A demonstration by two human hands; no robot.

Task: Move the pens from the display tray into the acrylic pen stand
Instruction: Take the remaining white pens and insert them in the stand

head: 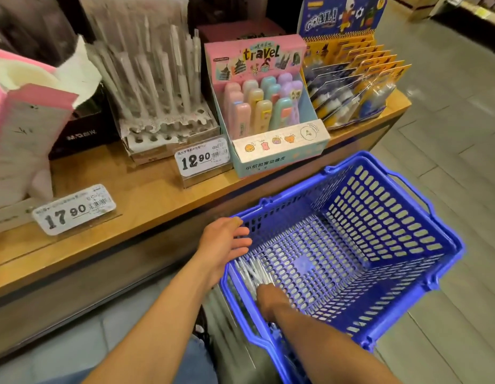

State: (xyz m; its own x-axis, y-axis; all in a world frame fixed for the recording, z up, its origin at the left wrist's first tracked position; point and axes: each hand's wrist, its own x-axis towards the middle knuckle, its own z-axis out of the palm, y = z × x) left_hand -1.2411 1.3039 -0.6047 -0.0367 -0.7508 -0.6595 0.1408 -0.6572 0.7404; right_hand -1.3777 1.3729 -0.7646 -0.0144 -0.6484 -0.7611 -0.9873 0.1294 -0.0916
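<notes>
A clear acrylic pen stand point(169, 128) with rows of holes sits on the wooden shelf at upper left of centre; several white wrapped pens point(157, 76) stand upright in its back rows and the front holes show empty. A blue plastic basket point(351, 245) stands on the floor below the shelf. A bunch of white wrapped pens point(253, 271) lies in its near left corner. My right hand point(268, 297) reaches down inside the basket and closes on these pens. My left hand point(227, 242) rests on the basket's left rim, fingers spread.
On the wooden shelf point(146, 195) stand a pink "travel" box of pastel erasers point(265, 106), a yellow and blue "GOAL!" display point(357, 70), pink and white packs point(25, 128) at far left, and price tags 12.90 point(202, 159) and 17.90 point(73, 209). Grey tiled floor lies to the right.
</notes>
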